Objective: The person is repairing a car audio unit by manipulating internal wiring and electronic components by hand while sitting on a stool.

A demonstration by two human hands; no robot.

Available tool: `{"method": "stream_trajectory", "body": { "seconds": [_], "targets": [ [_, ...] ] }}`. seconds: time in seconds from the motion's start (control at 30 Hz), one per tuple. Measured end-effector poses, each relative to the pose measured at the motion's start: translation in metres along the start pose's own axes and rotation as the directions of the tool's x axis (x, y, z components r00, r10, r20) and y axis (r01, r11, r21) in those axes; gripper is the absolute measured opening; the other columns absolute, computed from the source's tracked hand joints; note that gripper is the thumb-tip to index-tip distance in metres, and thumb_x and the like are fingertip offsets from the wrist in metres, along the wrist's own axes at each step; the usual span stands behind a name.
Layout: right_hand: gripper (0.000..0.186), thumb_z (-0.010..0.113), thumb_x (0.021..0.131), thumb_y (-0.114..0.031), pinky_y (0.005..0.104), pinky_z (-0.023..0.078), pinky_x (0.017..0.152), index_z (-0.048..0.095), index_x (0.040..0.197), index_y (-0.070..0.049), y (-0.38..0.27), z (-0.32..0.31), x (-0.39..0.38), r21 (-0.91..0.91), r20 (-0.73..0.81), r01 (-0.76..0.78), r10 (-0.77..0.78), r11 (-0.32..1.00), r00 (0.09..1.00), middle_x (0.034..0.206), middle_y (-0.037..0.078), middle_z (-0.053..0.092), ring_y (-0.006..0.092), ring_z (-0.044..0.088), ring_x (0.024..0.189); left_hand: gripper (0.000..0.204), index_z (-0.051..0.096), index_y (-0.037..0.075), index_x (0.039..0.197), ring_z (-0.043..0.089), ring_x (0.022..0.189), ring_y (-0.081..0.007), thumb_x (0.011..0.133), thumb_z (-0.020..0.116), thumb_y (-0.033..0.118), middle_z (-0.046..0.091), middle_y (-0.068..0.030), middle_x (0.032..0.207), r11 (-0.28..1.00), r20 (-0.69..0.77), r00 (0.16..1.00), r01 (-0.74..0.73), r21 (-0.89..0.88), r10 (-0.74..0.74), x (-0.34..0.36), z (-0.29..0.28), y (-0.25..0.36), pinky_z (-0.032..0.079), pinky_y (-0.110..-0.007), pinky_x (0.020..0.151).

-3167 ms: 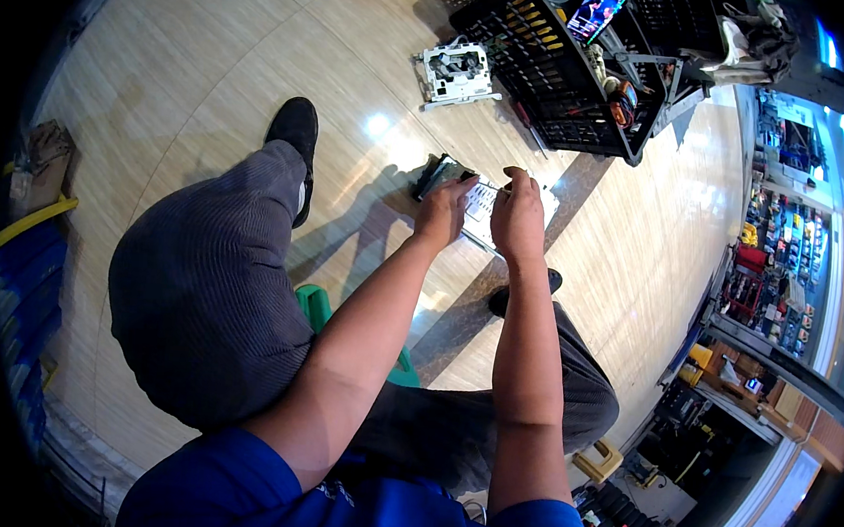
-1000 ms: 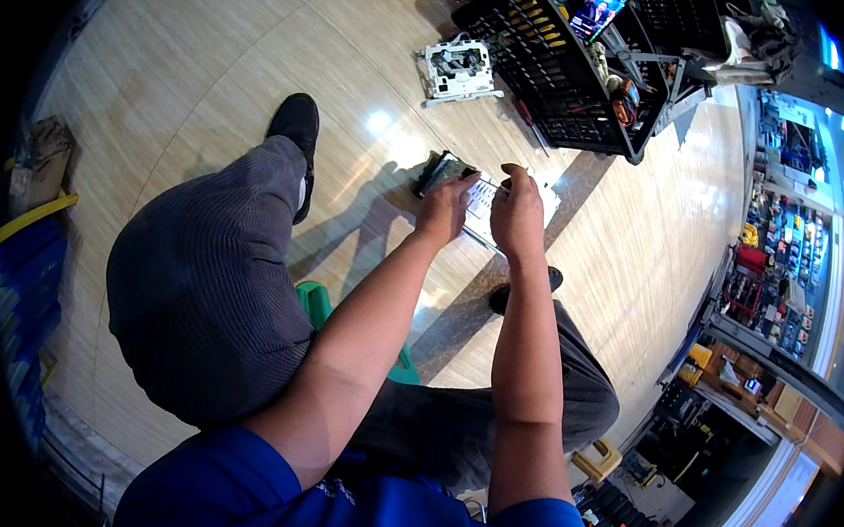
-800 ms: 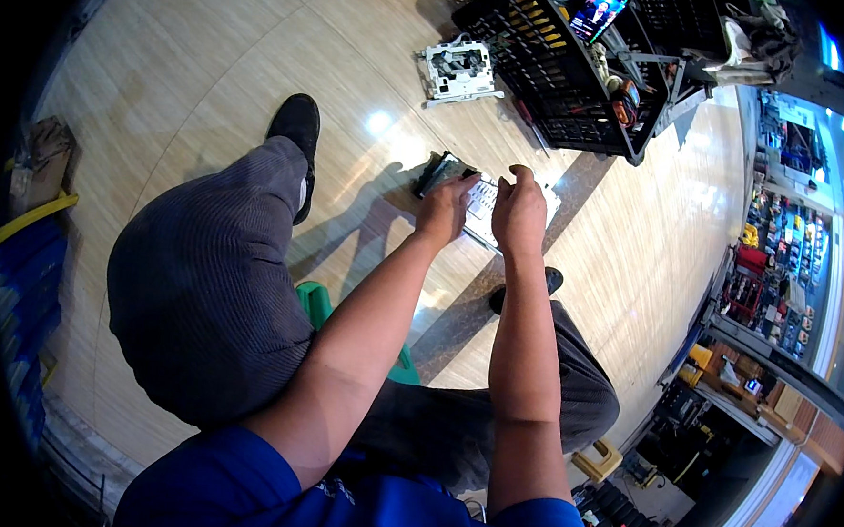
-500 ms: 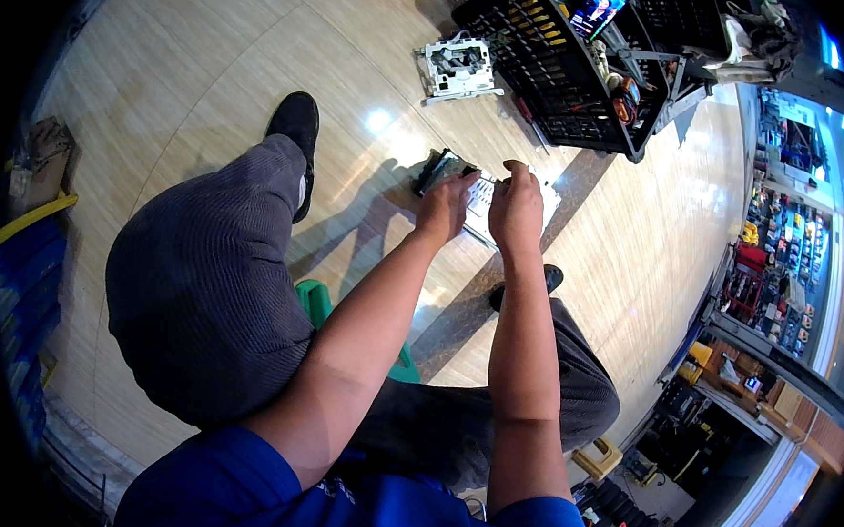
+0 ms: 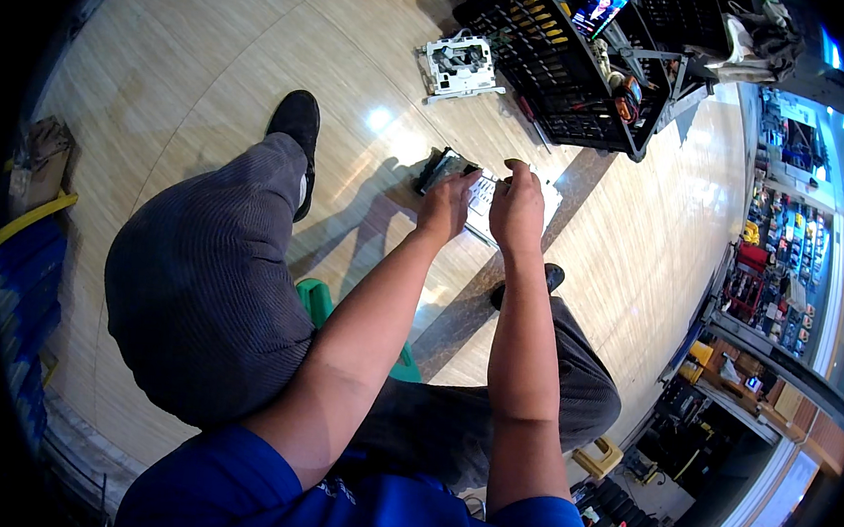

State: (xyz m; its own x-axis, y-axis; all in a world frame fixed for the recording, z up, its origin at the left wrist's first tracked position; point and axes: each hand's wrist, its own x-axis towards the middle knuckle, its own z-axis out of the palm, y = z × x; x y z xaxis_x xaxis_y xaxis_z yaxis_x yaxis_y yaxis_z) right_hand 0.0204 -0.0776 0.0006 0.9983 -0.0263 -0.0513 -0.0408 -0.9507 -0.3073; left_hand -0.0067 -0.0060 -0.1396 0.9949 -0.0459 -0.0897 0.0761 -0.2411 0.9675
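Both my arms reach forward over a flat, bright metal-cased device (image 5: 481, 198) on the floor, with a dark part (image 5: 434, 167) at its left end. My left hand (image 5: 444, 205) is above the device's left half, its fingers closed in a pinch. Beside it my right hand (image 5: 518, 207) is closed too, thumb and forefinger curled toward the left hand. Something small and dark seems to sit at the fingertips, too small to name. My hands hide the device's middle, so whether they touch it is unclear.
A white metal frame mechanism (image 5: 460, 66) lies on the floor ahead. Right of it stands a black perforated tool cart (image 5: 547, 70), with a lit phone (image 5: 599, 10) on top. A green stool (image 5: 314, 302) shows under me. Blue bins (image 5: 28, 281) are at left, stocked shelves (image 5: 790, 254) at right.
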Motion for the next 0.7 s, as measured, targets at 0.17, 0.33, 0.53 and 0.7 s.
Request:
{"method": "stream_trajectory", "body": {
  "seconds": [0.17, 0.33, 0.53, 0.7],
  "targets": [
    [0.026, 0.059, 0.086, -0.005, 0.045, 0.05, 0.079, 0.059, 0.11, 0.002, 0.0026, 0.0028, 0.0036, -0.066, -0.011, -0.088, 0.088, 0.994, 0.996, 0.093, 0.025, 0.064, 0.0412, 0.063, 0.091, 0.038, 0.06, 0.008, 0.124, 0.06, 0.106, -0.0378, 0.088, 0.049, 0.005, 0.063, -0.0205, 0.115, 0.998, -0.02, 0.999, -0.038, 0.048, 0.039, 0.0008, 0.0036, -0.0042, 0.048, -0.041, 0.093],
    [0.025, 0.058, 0.086, -0.004, 0.045, 0.05, 0.079, 0.059, 0.11, 0.002, 0.008, 0.0008, 0.0007, 0.005, -0.004, -0.037, 0.037, 0.999, 0.999, 0.095, 0.025, 0.064, 0.0408, 0.062, 0.092, 0.038, 0.062, 0.011, 0.124, 0.06, 0.1, -0.0384, 0.088, 0.05, 0.008, 0.063, -0.0213, 0.107, 0.998, -0.032, 0.998, -0.058, 0.004, 0.058, 0.0004, 0.0027, -0.0024, 0.048, -0.043, 0.089],
    [0.025, 0.058, 0.085, -0.002, 0.0447, 0.05, 0.079, 0.059, 0.11, 0.002, 0.0009, 0.0014, -0.002, 0.007, -0.007, -0.032, 0.032, 0.999, 0.999, 0.098, 0.026, 0.063, 0.0398, 0.062, 0.092, 0.038, 0.062, 0.011, 0.123, 0.06, 0.101, -0.0383, 0.088, 0.049, 0.007, 0.063, -0.0211, 0.108, 0.998, -0.021, 0.999, -0.039, 0.04, 0.04, -0.0001, 0.0049, -0.0029, 0.049, -0.043, 0.089],
    [0.026, 0.059, 0.085, -0.003, 0.0445, 0.049, 0.08, 0.058, 0.11, 0.001, -0.0001, 0.0011, 0.0014, -0.053, -0.01, -0.097, 0.097, 0.994, 0.995, 0.094, 0.024, 0.063, 0.0396, 0.062, 0.092, 0.038, 0.061, 0.011, 0.125, 0.06, 0.103, -0.0384, 0.089, 0.049, 0.008, 0.063, -0.0216, 0.11, 0.998, -0.043, 0.997, -0.065, 0.006, 0.065, 0.0003, 0.0062, -0.0079, 0.048, -0.043, 0.091]
  ]
}}
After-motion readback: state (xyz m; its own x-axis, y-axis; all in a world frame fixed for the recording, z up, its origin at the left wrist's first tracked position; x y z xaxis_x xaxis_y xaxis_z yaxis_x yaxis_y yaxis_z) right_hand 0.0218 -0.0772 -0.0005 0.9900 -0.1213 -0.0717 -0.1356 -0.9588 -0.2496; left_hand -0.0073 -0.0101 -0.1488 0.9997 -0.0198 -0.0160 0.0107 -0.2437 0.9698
